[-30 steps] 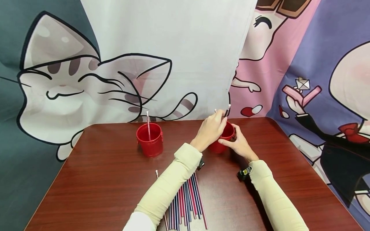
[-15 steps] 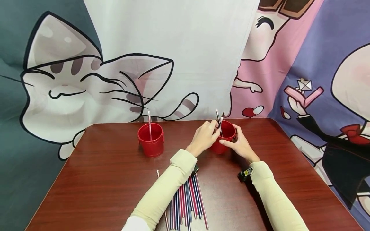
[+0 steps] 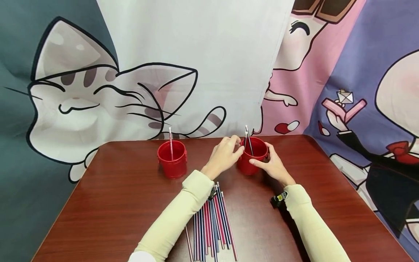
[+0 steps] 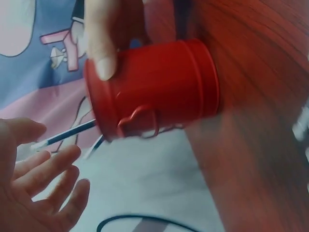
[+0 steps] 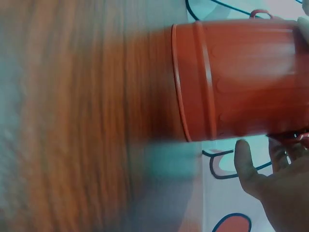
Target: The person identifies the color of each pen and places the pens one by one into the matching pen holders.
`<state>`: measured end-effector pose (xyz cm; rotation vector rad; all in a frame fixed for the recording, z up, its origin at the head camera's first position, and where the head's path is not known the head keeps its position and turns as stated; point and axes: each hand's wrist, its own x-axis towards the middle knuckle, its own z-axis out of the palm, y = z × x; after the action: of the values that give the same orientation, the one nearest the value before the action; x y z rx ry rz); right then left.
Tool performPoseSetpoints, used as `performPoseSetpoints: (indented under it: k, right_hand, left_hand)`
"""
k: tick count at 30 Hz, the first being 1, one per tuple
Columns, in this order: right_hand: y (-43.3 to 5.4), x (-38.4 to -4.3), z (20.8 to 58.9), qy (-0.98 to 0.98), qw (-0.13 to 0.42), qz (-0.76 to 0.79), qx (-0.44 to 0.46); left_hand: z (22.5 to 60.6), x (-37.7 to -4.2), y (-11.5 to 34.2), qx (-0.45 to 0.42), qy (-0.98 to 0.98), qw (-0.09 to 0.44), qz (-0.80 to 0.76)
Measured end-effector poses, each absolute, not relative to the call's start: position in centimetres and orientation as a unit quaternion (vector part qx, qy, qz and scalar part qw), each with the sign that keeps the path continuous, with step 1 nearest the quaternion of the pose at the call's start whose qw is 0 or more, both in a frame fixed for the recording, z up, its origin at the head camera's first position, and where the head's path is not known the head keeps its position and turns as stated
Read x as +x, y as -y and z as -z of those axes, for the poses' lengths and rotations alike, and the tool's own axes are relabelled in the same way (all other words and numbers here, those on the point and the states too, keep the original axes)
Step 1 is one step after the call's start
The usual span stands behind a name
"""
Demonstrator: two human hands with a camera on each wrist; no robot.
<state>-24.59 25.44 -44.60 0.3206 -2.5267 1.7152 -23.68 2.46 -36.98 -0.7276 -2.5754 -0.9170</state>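
Observation:
On the right of the table stands a small red metal bucket (image 3: pixel 247 165). My right hand (image 3: pixel 273 169) grips its near right side, thumb in front and fingers round the outside. Two dark pencils (image 3: pixel 250 143) with white ends lean in this bucket, poking above the rim. My left hand (image 3: pixel 224 154) is at the bucket's left, fingers spread and loosely bent, holding nothing. In the left wrist view its fingers (image 4: pixel 53 174) are apart, close to the white end of a pencil (image 4: pixel 72 133). In the right wrist view the bucket (image 5: pixel 251 82) lies above my right fingers.
A second red bucket (image 3: pixel 173 166) stands to the left, with one pinkish pencil (image 3: pixel 171 142) leaning in it. Several blue and pink metallic pencils (image 3: pixel 212 222) lie in a loose fan at the front, partly under my left forearm. Printed cloth (image 3: pixel 229 54) hangs behind the table.
My left hand has let go of a pencil in the right bucket, drawn back leftward and spread its fingers. Both pencils now lean freely there. The right hand keeps its hold.

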Motion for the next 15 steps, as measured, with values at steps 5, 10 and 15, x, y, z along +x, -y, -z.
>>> performPoseSetpoints:
  k: [5, 10, 15]
  right_hand:
    - [-24.9, -23.7, 42.9, 0.827, 0.019, -0.553, 0.096]
    - [-25.7, -24.4, 44.3, 0.831, 0.013, -0.548, 0.093]
    - [-25.6, -24.1, 43.8, 0.84, 0.009, -0.534, 0.096]
  left_hand:
    - [35.9, -22.3, 1.3, -0.218, 0.905, 0.146, 0.336]
    - [35.5, -21.2, 6.1, -0.189, 0.905, 0.164, 0.343]
    - [36.1, -21.0, 11.3, -0.149, 0.898, 0.222, 0.349]
